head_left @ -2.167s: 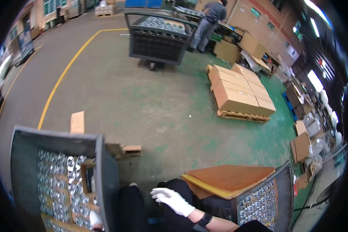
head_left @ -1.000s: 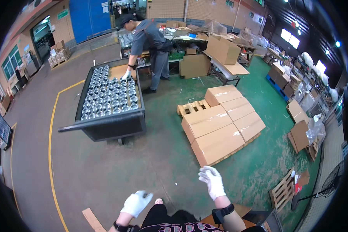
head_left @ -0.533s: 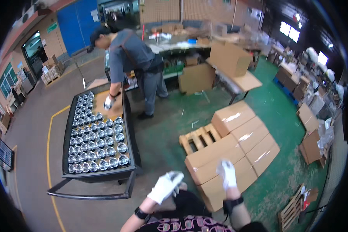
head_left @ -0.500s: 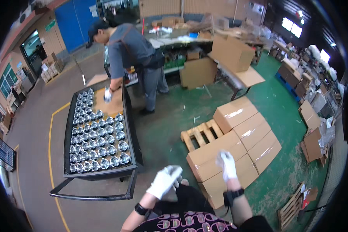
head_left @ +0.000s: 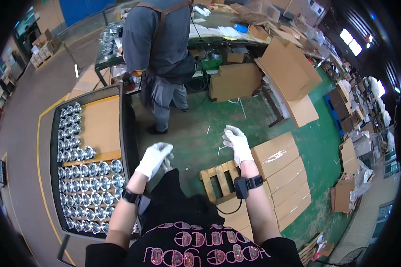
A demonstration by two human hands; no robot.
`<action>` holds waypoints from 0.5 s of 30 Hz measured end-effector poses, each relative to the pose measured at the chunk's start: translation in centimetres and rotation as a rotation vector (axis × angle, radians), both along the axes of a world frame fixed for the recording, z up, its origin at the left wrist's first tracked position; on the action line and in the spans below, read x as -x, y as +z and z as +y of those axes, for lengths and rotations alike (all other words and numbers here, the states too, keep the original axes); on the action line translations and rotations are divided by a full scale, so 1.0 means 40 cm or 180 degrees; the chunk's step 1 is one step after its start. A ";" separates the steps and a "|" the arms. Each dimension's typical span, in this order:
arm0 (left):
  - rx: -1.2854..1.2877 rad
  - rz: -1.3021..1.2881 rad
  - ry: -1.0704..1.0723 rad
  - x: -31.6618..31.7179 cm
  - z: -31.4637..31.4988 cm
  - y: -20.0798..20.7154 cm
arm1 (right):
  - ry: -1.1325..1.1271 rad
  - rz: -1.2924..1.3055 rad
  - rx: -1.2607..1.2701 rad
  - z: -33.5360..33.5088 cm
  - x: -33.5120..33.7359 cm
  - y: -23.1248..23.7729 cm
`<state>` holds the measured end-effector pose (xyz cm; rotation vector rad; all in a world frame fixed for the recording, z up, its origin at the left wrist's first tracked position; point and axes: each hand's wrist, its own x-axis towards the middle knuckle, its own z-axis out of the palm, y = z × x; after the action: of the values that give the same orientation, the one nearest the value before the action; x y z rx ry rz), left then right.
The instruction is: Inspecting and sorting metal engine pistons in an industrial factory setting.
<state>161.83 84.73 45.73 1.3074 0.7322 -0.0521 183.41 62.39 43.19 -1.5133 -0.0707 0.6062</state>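
Head-worn fisheye, facing forward and down, near left hand (head_left: pixel 154 160), right hand (head_left: pixel 238 145)

The co-worker's (head_left: pixel 158 49) head is cut off by the top edge, the left forearm (head_left: pixel 123 220) hides part of the cart (head_left: pixel 128 129), and boxes (head_left: pixel 280 169) cover most of the pallet (head_left: pixel 207 184).

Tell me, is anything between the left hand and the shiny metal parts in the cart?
Yes: the cart's dark side wall runs between the left hand and the shiny metal parts. Nothing else visible does.
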 end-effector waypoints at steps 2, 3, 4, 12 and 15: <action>0.0271 0.0023 0.0014 -0.137 0.083 -0.032 | -0.0153 0.0095 0.0115 0.060 -0.099 0.001; 0.0284 0.0058 -0.0043 -0.195 0.118 -0.044 | -0.0216 0.0070 0.0124 0.080 -0.153 -0.011; 0.0286 0.0083 -0.0080 -0.258 0.147 -0.051 | -0.0284 0.0031 0.0134 0.099 -0.208 -0.018; 0.0239 0.0428 -0.0194 -0.679 0.269 -0.168 | -0.0085 -0.0066 0.0786 0.271 -0.668 -0.227; -0.0013 0.0326 -0.0163 -0.870 0.272 -0.205 | 0.0334 -0.0365 0.0960 0.369 -0.842 -0.349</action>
<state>196.64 95.60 37.54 1.3350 0.7860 -0.1599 217.07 77.16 29.25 -1.8457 -0.1529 0.6337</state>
